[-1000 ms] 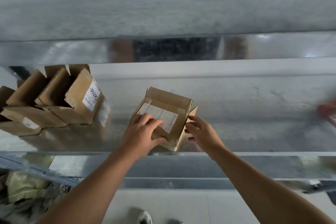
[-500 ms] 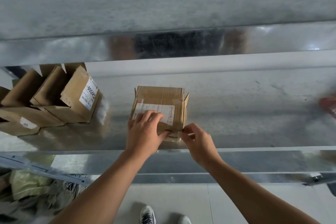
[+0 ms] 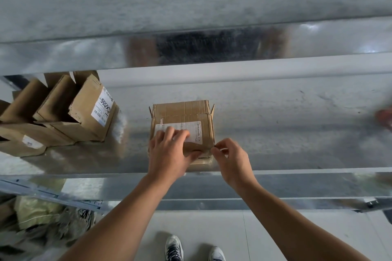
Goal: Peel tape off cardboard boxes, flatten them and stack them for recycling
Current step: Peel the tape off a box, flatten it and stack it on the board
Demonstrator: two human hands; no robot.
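The cardboard box (image 3: 184,112) sits mid-way along the metal shelf (image 3: 286,133), label (image 3: 196,131) up. The left hand (image 3: 167,154) lies flat on top, fingers spread over the label. The right hand (image 3: 233,159) pinches thumb and forefinger on the box's 5 o'clock corner. Opened boxes (image 3: 89,112) stand at 9 o'clock.
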